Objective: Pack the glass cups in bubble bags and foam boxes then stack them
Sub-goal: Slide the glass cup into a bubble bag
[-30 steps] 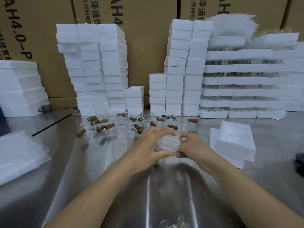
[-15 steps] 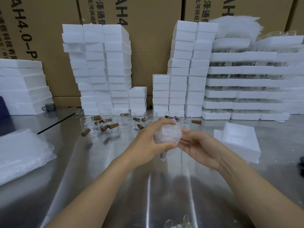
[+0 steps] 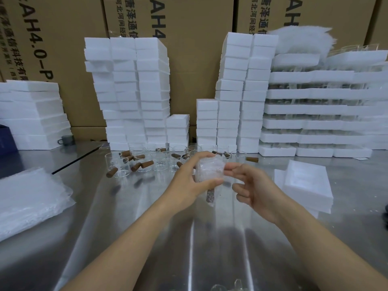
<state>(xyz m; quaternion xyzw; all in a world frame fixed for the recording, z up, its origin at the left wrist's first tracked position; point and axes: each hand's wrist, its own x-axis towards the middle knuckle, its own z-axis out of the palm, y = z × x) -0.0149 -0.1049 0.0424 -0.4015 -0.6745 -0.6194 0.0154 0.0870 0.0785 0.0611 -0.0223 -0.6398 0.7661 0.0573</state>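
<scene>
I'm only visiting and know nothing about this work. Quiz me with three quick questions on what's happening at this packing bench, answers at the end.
1. Which hand grips the bagged cup? A) left B) right C) neither
2. True or false: the loose glass cups stand on the floor.
3. Fill in: the pile of spare bubble bags lies on the person's ____ side.

Key:
1. A, the left hand holds it above the bench.
2. False, they stand on the metal table.
3. left
</scene>
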